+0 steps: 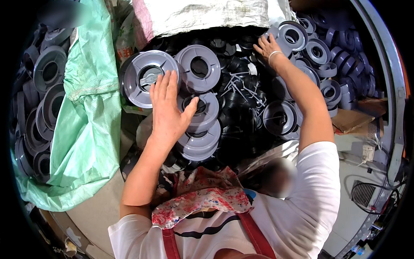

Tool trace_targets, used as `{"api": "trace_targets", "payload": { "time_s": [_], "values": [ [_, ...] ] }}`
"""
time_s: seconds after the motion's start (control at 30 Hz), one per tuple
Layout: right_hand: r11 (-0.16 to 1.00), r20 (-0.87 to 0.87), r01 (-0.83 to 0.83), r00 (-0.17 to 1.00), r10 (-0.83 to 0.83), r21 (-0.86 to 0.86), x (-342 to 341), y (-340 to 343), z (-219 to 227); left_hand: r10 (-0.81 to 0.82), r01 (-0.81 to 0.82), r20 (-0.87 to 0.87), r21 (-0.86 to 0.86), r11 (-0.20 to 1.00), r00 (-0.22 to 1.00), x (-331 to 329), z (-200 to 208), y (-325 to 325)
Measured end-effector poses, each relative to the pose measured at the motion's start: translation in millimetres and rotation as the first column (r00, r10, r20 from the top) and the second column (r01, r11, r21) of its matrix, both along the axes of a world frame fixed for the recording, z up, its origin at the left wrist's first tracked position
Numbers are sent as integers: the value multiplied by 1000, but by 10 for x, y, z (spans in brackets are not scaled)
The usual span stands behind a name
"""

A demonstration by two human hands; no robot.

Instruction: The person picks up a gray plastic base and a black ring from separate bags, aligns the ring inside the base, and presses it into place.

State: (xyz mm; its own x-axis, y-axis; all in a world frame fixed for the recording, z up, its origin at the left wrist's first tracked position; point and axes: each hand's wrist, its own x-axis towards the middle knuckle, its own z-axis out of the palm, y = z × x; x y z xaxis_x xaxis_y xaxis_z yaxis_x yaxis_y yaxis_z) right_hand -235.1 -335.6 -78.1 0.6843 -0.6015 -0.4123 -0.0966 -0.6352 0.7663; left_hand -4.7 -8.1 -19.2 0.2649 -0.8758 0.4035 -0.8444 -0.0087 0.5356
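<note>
My left hand (166, 110), fingers stretched and thumb apart, is over the right edge of a round grey plastic flange (134, 88) with a black ring and a grey insert in its centre. I cannot tell whether the palm touches it. Beside it lie another grey flange (209, 58) and a stack of similar ones (202, 144), their round openings showing black inside. Farther off to the right, my right hand (268, 48) reaches to the edge of a heap of grey rings (294, 36), its fingers extended and apart. Nothing shows in its grasp.
Black rings (233, 108) and thin grey sticks (243, 88) fill the middle. A green woven sack (92, 112) with grey flanges (49, 69) is at left; a white sack (207, 17) lies at the far side. Cardboard (353, 118) and a metal frame (394, 86) border the right.
</note>
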Motion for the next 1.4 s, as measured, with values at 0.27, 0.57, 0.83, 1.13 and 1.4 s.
{"api": "trace_targets", "payload": {
  "time_s": [0.27, 0.57, 0.83, 1.13, 1.4],
  "values": [
    [997, -87, 65, 994, -61, 47, 20, 41, 283, -176, 146, -180, -167, 975, 968, -154, 72, 14],
    [851, 220, -6, 967, -129, 525, -211, 1491, 916, -215, 240, -722, -70, 968, 658, -389, -35, 124],
    [453, 707, -544, 579, -407, 706, -97, 2830, 1147, 402, 590, -797, 71, 804, -451, -588, -81, 180],
    [925, 632, -60, 746, -208, 375, 265, 927, 171, 90, 173, -978, 57, 983, -190, -336, 121, 40],
    [798, 827, -289, 386, -409, 529, 302, 1333, -50, 86, 68, -981, 75, 995, -176, -313, 23, -33]
  ]
}}
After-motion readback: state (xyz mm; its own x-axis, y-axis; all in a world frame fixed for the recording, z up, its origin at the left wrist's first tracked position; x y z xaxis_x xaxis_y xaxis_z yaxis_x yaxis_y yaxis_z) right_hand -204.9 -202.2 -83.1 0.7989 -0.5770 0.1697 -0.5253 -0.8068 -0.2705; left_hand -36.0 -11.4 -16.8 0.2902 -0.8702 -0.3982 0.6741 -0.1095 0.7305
